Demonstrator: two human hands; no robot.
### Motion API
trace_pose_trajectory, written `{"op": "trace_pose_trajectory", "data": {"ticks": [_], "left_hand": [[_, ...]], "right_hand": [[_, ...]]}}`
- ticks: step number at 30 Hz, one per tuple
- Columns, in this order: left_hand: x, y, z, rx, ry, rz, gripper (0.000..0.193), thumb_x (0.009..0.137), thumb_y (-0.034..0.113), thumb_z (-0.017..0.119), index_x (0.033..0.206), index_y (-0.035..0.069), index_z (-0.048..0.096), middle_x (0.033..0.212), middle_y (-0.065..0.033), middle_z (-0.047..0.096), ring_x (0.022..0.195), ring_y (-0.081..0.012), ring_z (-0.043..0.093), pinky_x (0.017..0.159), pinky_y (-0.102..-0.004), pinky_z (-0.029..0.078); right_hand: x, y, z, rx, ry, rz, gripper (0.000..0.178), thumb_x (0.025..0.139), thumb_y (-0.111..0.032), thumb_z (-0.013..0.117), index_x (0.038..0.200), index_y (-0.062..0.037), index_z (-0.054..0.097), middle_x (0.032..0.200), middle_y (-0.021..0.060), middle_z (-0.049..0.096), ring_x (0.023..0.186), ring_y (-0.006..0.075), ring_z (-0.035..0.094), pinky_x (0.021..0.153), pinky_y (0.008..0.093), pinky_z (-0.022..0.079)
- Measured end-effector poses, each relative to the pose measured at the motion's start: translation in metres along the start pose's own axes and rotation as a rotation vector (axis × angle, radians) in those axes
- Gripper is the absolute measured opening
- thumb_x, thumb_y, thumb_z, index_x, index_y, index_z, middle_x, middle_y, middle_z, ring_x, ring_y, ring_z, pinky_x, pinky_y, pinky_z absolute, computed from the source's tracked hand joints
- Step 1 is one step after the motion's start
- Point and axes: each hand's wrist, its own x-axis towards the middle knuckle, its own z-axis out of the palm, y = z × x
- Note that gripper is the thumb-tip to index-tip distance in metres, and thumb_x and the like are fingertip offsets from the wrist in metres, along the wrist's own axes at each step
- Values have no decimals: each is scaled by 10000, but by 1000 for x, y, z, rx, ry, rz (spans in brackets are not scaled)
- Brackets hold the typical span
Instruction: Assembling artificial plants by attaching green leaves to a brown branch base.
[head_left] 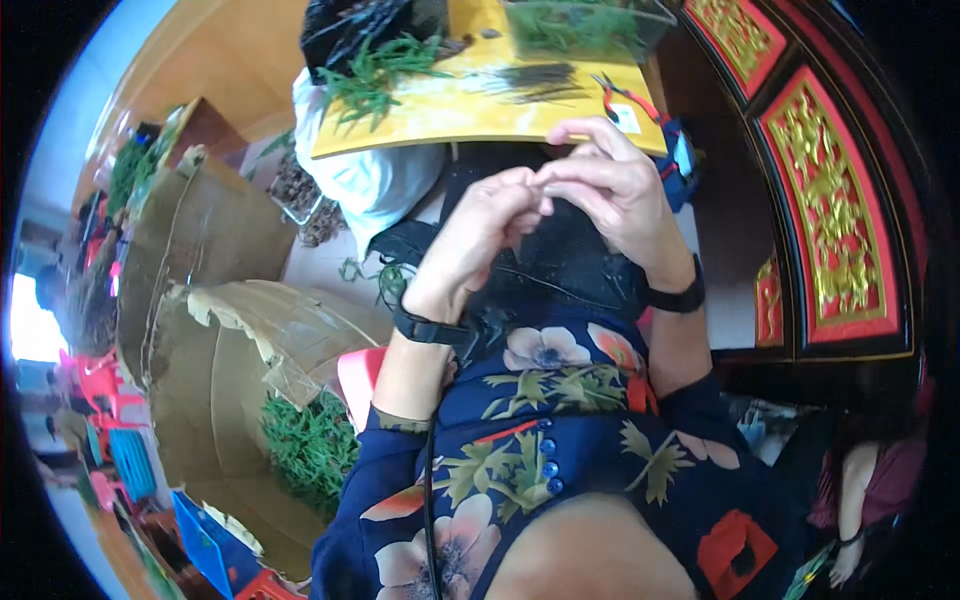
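My left hand [495,222] and my right hand [615,190] meet in front of me, just short of the yellow table [420,122]. The fingertips of both are pinched together. Whatever lies between them is too small to make out. On the table beyond are green leafy sprigs [385,75] at the left and a bundle of thin dark wires or sticks [540,82] in the middle. Red-handled pliers [625,98] lie near the right corner, the tool nearest my right hand.
A clear tub [590,32] of greenery and a black plastic bag [350,35] stand at the back. At left, a torn cardboard box [190,400] holds more green sprigs [312,445]. A white sack [375,190] hangs below the table. Carved dark furniture [745,220] bounds the right.
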Motion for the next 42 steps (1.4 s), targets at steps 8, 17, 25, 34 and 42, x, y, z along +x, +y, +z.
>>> {"op": "trace_pose_trajectory", "data": {"ticks": [8, 17, 25, 34, 42], "left_hand": [[2, -4, 3, -135, 65, 35, 134, 870, 149, 453, 980, 74, 459, 696, 52, 384, 578, -34, 320, 490, -171, 231], [14, -17, 3, 265, 90, 624, 344, 838, 72, 492, 1143, 37, 336, 803, -35, 460, 649, -123, 444, 548, -255, 396], [20, -19, 5, 923, 382, 701, 408, 851, 78, 465, 1201, 18, 265, 845, -83, 503, 744, -187, 513, 633, -302, 434], [11, -8, 1, -129, 51, 101, 336, 861, 103, 451, 1178, 94, 342, 745, -4, 423, 609, -84, 368, 515, -198, 287], [10, -8, -8, -543, -336, -45, 255, 881, 109, 443, 1132, 80, 415, 732, -13, 401, 595, -81, 345, 505, -200, 282]], "right_hand": [[6, -5, -5, -321, -55, -82, 158, 696, 22, 659, 848, -22, 668, 1006, 91, 599, 775, 194, 581, 669, 276, 458], [15, -1, -5, -564, 78, -264, 124, 703, -48, 657, 826, -32, 656, 928, 92, 616, 803, 265, 572, 689, 311, 460], [-1, 9, -7, -121, 4, 301, 149, 776, -79, 646, 919, -37, 636, 923, 49, 605, 851, 139, 543, 693, 241, 440], [3, 15, -13, -51, -16, -83, 182, 773, -36, 650, 954, -21, 633, 938, 40, 597, 757, 107, 535, 674, 212, 437], [3, 8, -23, 150, -166, 149, 112, 779, -18, 638, 891, -4, 644, 858, 45, 617, 760, 122, 562, 694, 220, 449]]}}
